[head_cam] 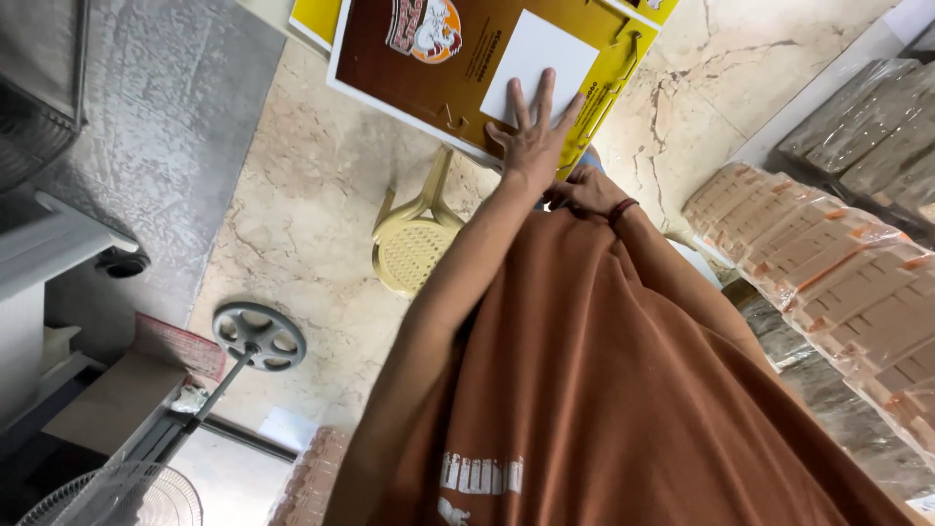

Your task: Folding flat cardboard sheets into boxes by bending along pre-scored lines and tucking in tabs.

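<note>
Fingers (534, 102) spread on brown carton (409, 83) (white label (536, 58)).

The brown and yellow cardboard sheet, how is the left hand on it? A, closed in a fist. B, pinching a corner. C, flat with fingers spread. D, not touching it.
C: the left hand lies flat, fingers spread, on the cardboard sheet.

Open marble floor (312, 224) lies left of the flat brown-and-yellow carton (458, 73). A yellow plastic stool (414, 248) stands just beneath the carton. Wrapped stacks of folded cartons (838, 282) block the right side.
</note>
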